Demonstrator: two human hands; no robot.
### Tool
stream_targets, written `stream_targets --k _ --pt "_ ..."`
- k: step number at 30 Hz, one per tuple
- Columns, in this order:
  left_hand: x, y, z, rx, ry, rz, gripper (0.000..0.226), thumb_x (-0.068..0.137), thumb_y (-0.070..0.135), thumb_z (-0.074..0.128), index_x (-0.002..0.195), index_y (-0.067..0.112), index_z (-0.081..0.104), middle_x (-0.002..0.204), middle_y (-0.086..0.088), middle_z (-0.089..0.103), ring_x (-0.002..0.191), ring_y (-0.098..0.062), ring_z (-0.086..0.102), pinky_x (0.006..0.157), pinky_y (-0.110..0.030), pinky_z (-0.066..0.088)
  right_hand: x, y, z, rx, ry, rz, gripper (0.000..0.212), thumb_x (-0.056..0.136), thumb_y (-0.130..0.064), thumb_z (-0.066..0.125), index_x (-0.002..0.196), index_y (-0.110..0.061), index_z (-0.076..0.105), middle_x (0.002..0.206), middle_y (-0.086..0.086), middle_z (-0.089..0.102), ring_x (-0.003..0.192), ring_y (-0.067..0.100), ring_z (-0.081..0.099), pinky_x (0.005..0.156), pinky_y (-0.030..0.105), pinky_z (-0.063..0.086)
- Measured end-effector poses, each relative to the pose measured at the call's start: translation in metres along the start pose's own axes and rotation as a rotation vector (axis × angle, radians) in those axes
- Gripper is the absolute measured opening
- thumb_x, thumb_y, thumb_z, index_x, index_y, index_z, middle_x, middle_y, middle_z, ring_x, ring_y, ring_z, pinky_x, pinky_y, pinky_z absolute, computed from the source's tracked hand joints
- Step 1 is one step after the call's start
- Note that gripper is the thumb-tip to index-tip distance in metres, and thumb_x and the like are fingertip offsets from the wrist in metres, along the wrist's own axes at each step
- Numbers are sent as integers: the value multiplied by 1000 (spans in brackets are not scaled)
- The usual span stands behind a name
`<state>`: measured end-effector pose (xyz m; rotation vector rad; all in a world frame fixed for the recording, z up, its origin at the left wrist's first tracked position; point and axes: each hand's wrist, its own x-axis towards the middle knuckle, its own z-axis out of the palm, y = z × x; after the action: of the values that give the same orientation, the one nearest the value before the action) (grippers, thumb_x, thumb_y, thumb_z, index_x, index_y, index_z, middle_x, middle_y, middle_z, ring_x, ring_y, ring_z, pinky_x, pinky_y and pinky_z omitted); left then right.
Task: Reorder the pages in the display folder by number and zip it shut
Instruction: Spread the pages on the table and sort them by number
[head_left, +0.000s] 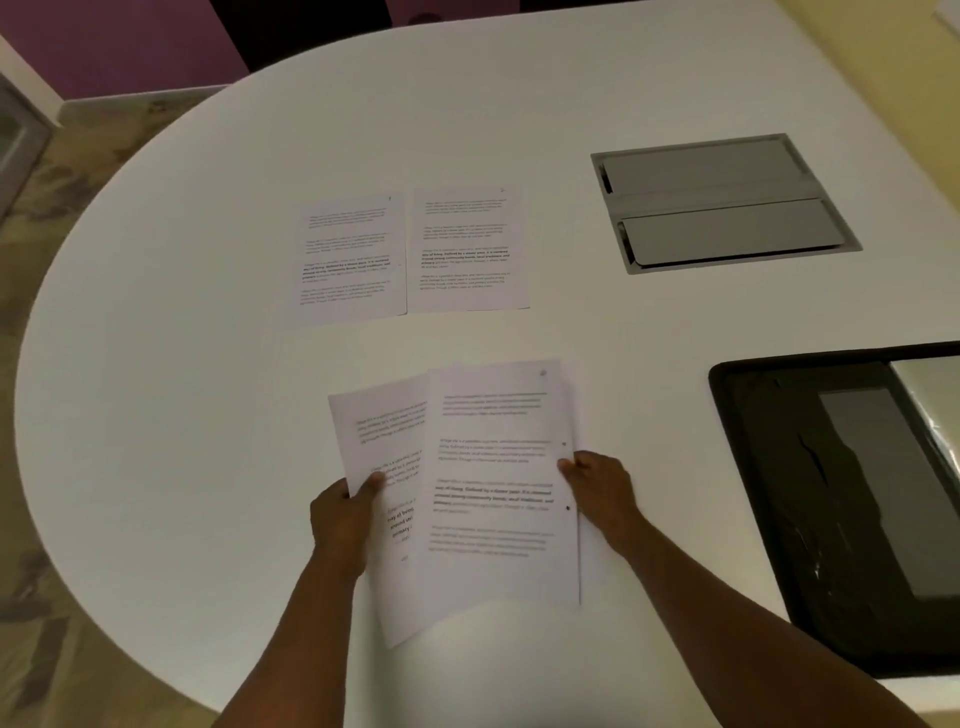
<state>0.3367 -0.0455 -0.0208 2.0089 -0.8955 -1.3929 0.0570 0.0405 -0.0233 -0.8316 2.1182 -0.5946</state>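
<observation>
Left hand (345, 512) pinches one sheet (374, 447); right hand (597, 486) grips the remaining stack (498, 483). Read its corner number before laying it beside the two sorted pages (410, 254) at twelve o'clock on the table (208, 312); folder (779, 493) waits at three.

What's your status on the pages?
Left hand and right hand gripping loose pages. Two pages laid out. Folder open. Nothing obstructing.

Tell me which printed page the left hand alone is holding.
The tilted page fanned out to the left, pinched by the left hand. The right hand holds the upright stack; two other pages lie flat farther away.
</observation>
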Motion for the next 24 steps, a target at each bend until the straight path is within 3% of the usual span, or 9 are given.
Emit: stream_targets --k 3,6,8,11,15,19,22,24 --pt "3 4 -9 -62 -138 10 7 92 16 66 94 21 71 103 -5 73 96 -24 69 90 -41 53 17 10 -24 128 58 62 32 93 -22 60 64 -14 52 65 3 58 68 24 56 67 35 46" --pt "7 14 -14 -42 -213 11 17 96 10 57 106 20 67 109 -6 72 100 -26 67 95 -44 51 32 19 -54 345 137 136 23 94 -19 60 81 -1 61 82 16 66 75 25 59 75 43 53" --pt "11 19 -15 -62 -259 -9 27 98 5 52 118 20 62 113 -3 69 104 -23 65 97 -43 49 39 23 -73 410 133 158 18 96 -18 58 87 -3 63 91 16 67 81 26 62 81 46 54" --pt "18 25 -12 -55 -270 -20 28 99 6 51 120 23 57 119 -2 67 109 -23 63 99 -45 47 44 28 -87 473 62 170 11 97 -14 56 92 -18 65 100 8 69 93 27 66 88 46 55" --pt "19 28 -1 -75 -240 -39 19 100 10 51 114 18 61 111 -5 70 101 -26 67 84 -42 55 43 32 -83 484 19 186 13 98 -14 55 107 -17 64 106 10 69 98 31 66 91 50 54" --pt "15 27 7 -106 -215 -35 20 99 13 54 116 17 62 106 -1 71 95 -20 68 72 -32 55 41 31 -76 610 24 278 13 99 -15 53 105 -15 64 104 9 70 96 30 66 90 49 54" --pt "18 25 8 -102 -224 -35 24 99 11 53 121 16 62 110 -2 71 99 -19 68 79 -34 55 42 33 -73 577 58 293 13 100 -16 52 105 -12 63 105 10 69 97 32 66 90 51 54" --pt "23 25 4 -89 -222 -16 28 99 7 52 122 19 61 115 -4 70 103 -22 67 91 -40 53 44 34 -74 514 104 276 12 100 -16 51 95 -15 62 103 11 68 95 31 65 90 51 54"
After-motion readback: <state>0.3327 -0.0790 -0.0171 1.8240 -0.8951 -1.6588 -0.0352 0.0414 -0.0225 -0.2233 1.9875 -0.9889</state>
